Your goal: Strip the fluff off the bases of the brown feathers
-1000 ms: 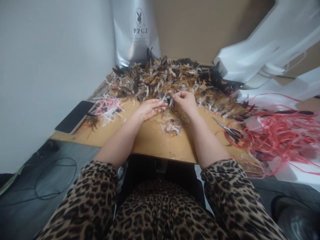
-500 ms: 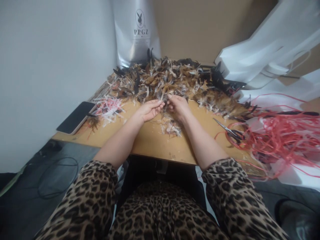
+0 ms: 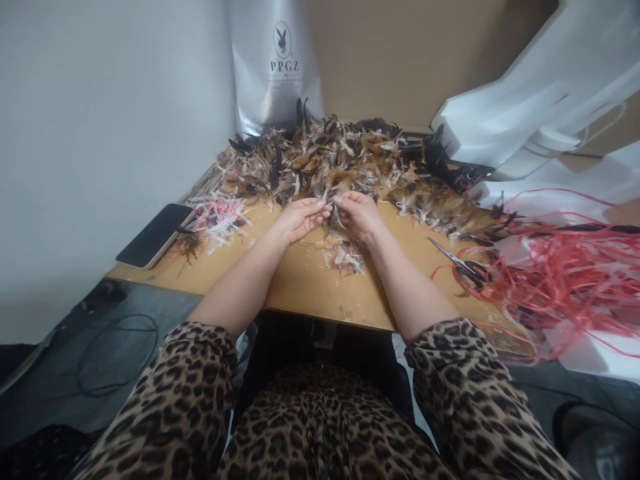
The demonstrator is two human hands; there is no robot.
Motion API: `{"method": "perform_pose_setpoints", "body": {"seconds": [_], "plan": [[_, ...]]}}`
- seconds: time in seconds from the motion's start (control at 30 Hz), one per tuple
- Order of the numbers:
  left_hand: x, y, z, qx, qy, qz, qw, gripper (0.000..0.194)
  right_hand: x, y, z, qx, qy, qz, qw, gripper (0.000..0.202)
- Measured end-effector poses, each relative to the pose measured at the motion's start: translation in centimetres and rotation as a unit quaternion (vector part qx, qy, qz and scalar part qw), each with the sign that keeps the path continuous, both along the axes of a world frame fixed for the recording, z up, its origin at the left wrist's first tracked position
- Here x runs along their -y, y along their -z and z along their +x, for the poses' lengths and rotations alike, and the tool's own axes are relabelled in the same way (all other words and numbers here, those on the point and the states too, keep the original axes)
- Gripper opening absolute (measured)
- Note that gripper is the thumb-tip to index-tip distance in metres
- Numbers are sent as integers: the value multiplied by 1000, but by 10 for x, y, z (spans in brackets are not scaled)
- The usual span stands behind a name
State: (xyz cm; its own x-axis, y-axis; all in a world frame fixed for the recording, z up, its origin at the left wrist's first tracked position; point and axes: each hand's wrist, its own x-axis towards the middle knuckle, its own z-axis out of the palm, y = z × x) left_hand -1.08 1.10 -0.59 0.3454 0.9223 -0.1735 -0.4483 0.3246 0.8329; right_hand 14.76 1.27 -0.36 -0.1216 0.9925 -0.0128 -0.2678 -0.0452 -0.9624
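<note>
Over the middle of the table, my left hand (image 3: 305,219) and my right hand (image 3: 356,212) meet with fingertips pinched. A small brown feather (image 3: 336,183) stands up between the fingertips, its lower end gripped by both hands. Behind them spreads a large pile of brown and black feathers (image 3: 300,160) with pale quill ends. Just below my right hand lies a small heap of whitish scraps (image 3: 345,257). To the right, brown feathers are laid close together in a row (image 3: 445,207). Fine details at the fingertips are too small to make out.
A phone (image 3: 155,235) rests at the table's left edge beside pink and white strips (image 3: 220,217). Scissors (image 3: 460,261) lie at right, touching a tangle of red ribbon (image 3: 565,273). A silver bag (image 3: 275,87) stands behind; white plastic sheeting (image 3: 510,100) hangs at right.
My right fingertips have moved slightly left and closed in on my left fingertips. The feather stays between them. The whole view has shifted a little.
</note>
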Motion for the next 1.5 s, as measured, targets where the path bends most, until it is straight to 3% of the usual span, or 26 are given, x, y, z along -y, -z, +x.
{"method": "perform_pose_setpoints", "body": {"seconds": [0.37,0.6,0.97,1.27,1.5], "plan": [[2,3,5,-83,-17,40,996,15,4,-2,-4,82,27,55,995,40],[4,3,9,-147,-43,75,985,6,-3,7,-4,137,55,101,984,28],[6,2,12,-191,-70,100,974,9,2,5,-8,118,57,108,985,19],[3,3,11,-164,-73,86,980,9,1,4,-7,74,13,91,993,22],[2,6,11,-149,-68,86,983,10,2,-1,-7,70,22,72,995,22]]}}
